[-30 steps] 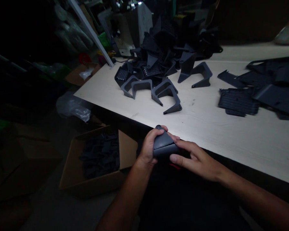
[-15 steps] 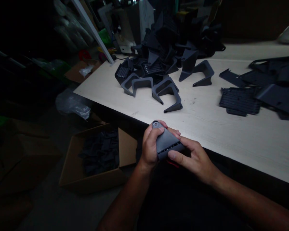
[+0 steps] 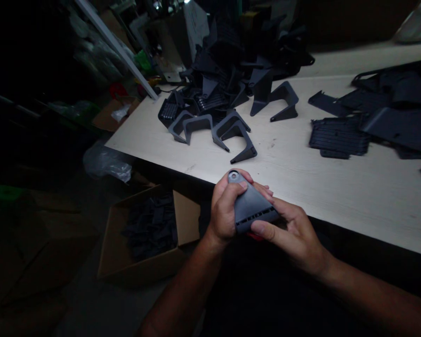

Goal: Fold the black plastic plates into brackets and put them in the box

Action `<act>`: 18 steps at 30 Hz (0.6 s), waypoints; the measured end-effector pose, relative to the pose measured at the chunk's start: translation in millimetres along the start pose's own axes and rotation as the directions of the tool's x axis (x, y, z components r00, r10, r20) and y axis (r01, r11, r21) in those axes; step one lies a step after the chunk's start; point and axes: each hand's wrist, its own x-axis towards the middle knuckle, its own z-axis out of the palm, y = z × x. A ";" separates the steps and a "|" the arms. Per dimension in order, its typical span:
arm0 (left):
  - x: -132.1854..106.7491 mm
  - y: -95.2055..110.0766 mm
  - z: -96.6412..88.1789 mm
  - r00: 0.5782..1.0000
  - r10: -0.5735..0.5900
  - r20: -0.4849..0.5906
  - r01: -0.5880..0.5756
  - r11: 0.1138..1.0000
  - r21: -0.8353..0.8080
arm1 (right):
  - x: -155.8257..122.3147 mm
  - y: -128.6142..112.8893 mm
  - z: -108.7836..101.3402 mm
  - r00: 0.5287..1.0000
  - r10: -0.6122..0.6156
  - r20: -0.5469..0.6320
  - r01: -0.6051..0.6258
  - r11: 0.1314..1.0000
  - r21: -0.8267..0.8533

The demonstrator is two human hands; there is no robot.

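A dark grey plastic triangular bracket (image 3: pixel 252 206) is gripped in both hands, just off the front edge of the worktop (image 3: pixel 312 187). The left hand (image 3: pixel 224 210) is closed round its narrow end; the right hand (image 3: pixel 291 236) pinches its slotted wide end. Similar brackets (image 3: pixel 210 107) lie heaped beyond. Below left stands a cardboard box (image 3: pixel 140 267) of black parts (image 3: pixel 149 229).

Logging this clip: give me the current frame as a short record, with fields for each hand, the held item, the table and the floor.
left hand: wrapped around the held item's narrow end
right hand: fingers and thumb on its wide end
held item: dark grey moulded plastic part, triangular, round hole at the tip, slots along the wide edge
table: pale wood-grain table bearing a heap of black plastic brackets and ridged flat panels
floor: open cardboard box holding dark parts
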 end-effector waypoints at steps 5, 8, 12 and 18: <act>6.0 -4.4 27.3 1.000 -0.021 0.013 0.019 0.995 0.097 | -4.3 -4.2 -18.9 0.994 -0.056 -0.092 0.063 0.995 0.074; 16.5 -8.0 43.3 0.999 -0.010 0.034 0.005 0.988 0.155 | -1.3 -7.7 -36.9 0.990 -0.074 -0.117 0.086 0.990 0.108; 37.6 -19.5 64.2 0.999 -0.018 0.038 0.009 0.974 0.226 | 2.9 -11.7 -68.8 0.996 0.002 -0.088 0.010 0.989 0.144; 62.4 -44.8 98.4 0.991 -0.086 0.102 0.063 0.974 0.216 | -8.1 -12.4 -105.7 0.983 -0.014 -0.183 0.045 0.985 0.169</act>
